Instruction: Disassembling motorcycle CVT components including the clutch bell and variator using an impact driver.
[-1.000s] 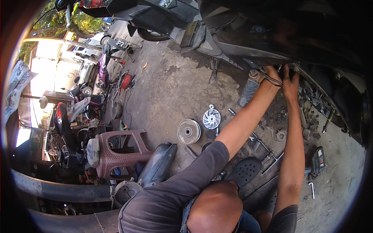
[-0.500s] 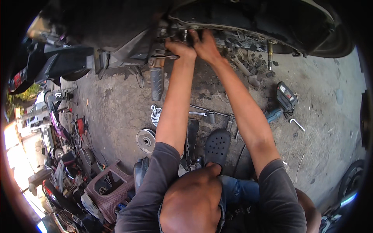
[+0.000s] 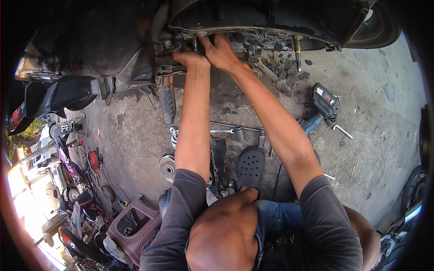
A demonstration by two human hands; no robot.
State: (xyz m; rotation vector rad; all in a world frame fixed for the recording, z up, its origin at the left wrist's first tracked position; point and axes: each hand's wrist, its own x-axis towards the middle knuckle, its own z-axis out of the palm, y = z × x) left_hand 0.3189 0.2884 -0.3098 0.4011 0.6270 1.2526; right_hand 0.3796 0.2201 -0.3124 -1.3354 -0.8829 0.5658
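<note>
Grey concrete floor (image 3: 379, 131) spreads rightward; left hand (image 3: 192, 58) and right hand (image 3: 221, 53), grips I can't tell, sit under the black plastic-bodied motorbike (image 3: 271, 18), its long axis left-to-right.

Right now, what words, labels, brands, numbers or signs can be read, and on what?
No text reads clearly enough to quote.
Blue-and-black power tool: marks on its dark end, too small to read.
Dark shirt: pale lettering, partial and blurred.
Red patch at the left edge: too blurred to tell any lettering.
</note>
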